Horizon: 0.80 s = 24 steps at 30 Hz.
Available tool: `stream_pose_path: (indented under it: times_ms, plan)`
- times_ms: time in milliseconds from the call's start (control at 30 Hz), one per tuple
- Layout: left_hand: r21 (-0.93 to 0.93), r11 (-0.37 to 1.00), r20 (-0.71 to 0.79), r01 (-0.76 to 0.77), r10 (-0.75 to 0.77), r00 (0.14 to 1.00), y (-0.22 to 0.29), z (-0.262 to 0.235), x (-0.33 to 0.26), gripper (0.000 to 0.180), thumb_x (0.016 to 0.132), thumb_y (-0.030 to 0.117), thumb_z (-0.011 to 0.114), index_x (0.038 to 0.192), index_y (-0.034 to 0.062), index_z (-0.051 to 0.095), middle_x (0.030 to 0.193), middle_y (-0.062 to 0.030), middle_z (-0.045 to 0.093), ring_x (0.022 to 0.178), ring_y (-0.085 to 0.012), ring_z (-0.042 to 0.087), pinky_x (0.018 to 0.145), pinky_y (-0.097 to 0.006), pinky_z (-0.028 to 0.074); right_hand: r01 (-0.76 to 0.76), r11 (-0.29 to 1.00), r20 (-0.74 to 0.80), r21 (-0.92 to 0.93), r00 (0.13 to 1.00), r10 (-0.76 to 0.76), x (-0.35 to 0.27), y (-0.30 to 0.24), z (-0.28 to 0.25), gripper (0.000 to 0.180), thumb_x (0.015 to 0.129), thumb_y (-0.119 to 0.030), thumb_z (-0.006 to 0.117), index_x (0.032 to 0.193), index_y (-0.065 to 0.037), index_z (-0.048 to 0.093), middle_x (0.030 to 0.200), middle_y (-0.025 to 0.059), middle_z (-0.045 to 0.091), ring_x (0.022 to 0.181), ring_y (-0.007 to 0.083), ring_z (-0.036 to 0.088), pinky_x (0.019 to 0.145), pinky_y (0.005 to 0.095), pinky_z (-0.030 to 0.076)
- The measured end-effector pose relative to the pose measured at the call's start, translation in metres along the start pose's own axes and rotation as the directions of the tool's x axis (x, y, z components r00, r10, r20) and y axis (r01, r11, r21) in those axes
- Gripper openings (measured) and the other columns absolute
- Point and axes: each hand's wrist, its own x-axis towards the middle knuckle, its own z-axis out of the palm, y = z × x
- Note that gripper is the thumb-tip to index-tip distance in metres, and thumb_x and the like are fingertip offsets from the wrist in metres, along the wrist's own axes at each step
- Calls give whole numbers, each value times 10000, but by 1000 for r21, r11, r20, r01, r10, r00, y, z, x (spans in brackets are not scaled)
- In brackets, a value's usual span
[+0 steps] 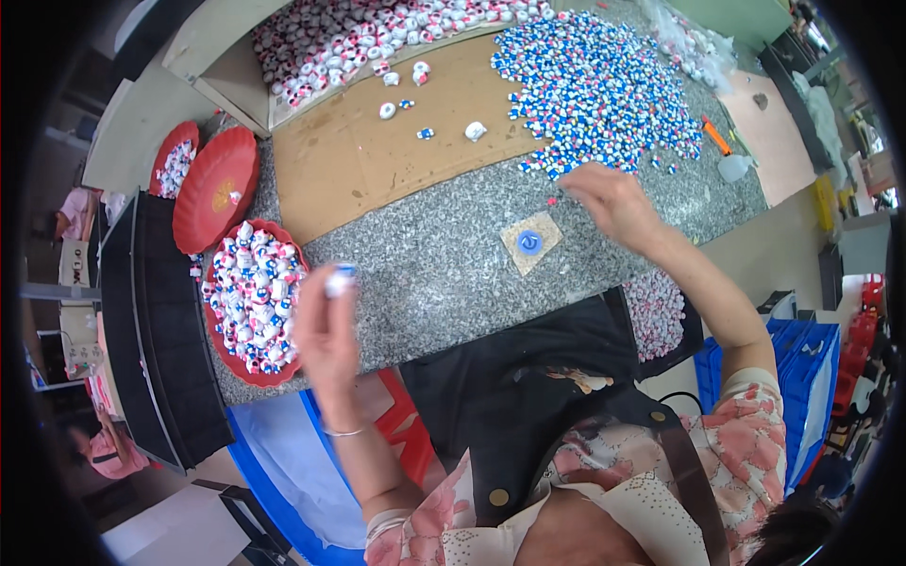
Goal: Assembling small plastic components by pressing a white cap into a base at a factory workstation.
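Note:
My left hand [326, 335] is closed in a pinch on a small white-and-blue toy figure [342, 279], just right of a red scalloped bowl [221, 351] heaped with similar white, blue and red figures [253, 292]. Toward the right, my right hand [612, 206] hovers by the near edge of a spread pile of small blue, white and pink pieces [595, 80]. Its fingertips are pressed together, and whatever they hold is hidden. Beside it on the granite worktop [425, 274] lies a beige square pad [514, 257] with a round blue piece [529, 241] on it.
Flat cardboard [359, 179] carries a few loose pieces. Behind it, white-and-pink parts [377, 33] fill a bin. Two more red bowls [215, 193] [162, 151] stand left. An orange-handled tool [717, 137] and a white bottle [734, 168] lie right. Blue crates [283, 453] flank my lap.

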Motion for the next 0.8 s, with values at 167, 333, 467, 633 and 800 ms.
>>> stream_pose_path:
  times_ms: [167, 333, 467, 633, 800]
  plan:
    - [741, 656, -202, -147, 426, 882, -17, -64, 28, 406, 830, 1, 623, 1233, 3, 573, 1144, -188, 597, 1106, -329, 546, 980, -422, 397, 185, 977, 46, -108, 982, -181, 43, 7, 11, 195, 818, -22, 622, 1011, -13, 647, 948, 135, 621, 854, 328, 632, 725, 402, 515]
    - [286, 894, 29, -344, 351, 936, 14, 31, 59, 243, 791, -1, 653, 1032, 11, 635, 1078, -176, 609, 1048, -339, 583, 906, -396, 459, 322, 910, 253, -262, 933, -257, 69, 18, 30, 254, 746, 0, 615, 1000, -16, 631, 878, 135, 587, 846, 323, 612, 729, 401, 501]
    - [178, 946, 100, -270, 256, 961, -8, 103, 110, 197, 783, -18, 617, 979, 3, 629, 1042, -176, 602, 984, -356, 584, 851, -425, 476, 359, 888, 220, -286, 927, -304, 69, 9, 31, 254, 698, 29, 579, 938, -26, 641, 825, 133, 556, 824, 321, 597, 707, 412, 489]
    - [290, 908, -26, -302, 323, 946, -42, 145, 164, 218, 776, -34, 588, 986, 8, 632, 1061, -176, 601, 994, -362, 571, 871, -451, 470, 29, 999, 63, 43, 998, -32, 12, -3, -5, 157, 820, 19, 587, 957, -28, 650, 900, 133, 625, 878, 333, 610, 742, 383, 496]
    - [480, 851, 46, -215, 220, 974, -81, 128, 204, 230, 787, 53, 609, 1015, 33, 640, 1030, -193, 619, 1000, -365, 578, 878, -466, 472, -78, 997, 146, 17, 987, 74, -46, -22, -16, 208, 801, 27, 621, 1004, -11, 644, 966, 146, 649, 869, 327, 641, 731, 381, 517]
